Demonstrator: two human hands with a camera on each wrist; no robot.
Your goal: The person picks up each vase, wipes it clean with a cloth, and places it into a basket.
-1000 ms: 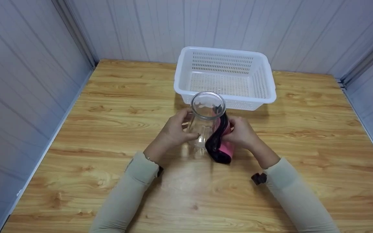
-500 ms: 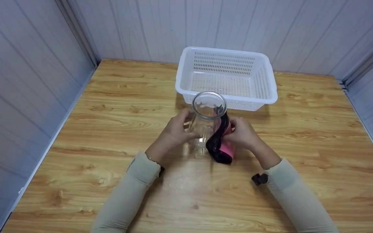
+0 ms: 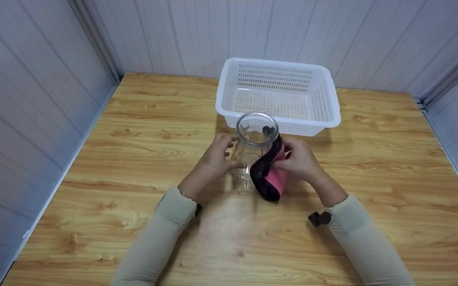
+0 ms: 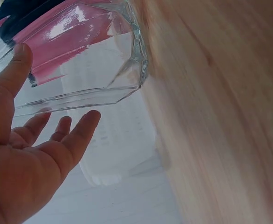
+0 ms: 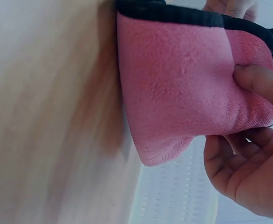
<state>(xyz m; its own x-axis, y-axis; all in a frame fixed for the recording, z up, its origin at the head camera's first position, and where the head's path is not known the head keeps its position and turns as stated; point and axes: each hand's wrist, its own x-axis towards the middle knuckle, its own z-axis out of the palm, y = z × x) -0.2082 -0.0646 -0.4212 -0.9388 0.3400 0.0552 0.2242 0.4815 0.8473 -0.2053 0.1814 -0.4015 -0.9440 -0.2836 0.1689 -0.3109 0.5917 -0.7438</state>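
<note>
A clear glass jar (image 3: 249, 159) with a round rim and an angular base stands upright on the table. My left hand (image 3: 214, 157) holds it from the left, thumb on the near side and fingers round the far side. In the left wrist view the thumb touches the jar (image 4: 122, 86), with the fingers along its lower side. My right hand (image 3: 298, 159) pinches a folded pink cloth (image 3: 277, 180) with black edging, held against the jar's right side. The right wrist view shows the thumb on the cloth (image 5: 178, 79) and the other fingers behind it.
Behind the jar a white slotted plastic basket (image 3: 233, 114) stands near the back wall. Pale panelled walls (image 3: 173, 35) close off the back and both sides of the wooden table (image 3: 153, 155).
My right hand has shifted slightly up, and the cloth's lower end has swung a little to the left along the jar. The left hand and jar stay about in place.
</note>
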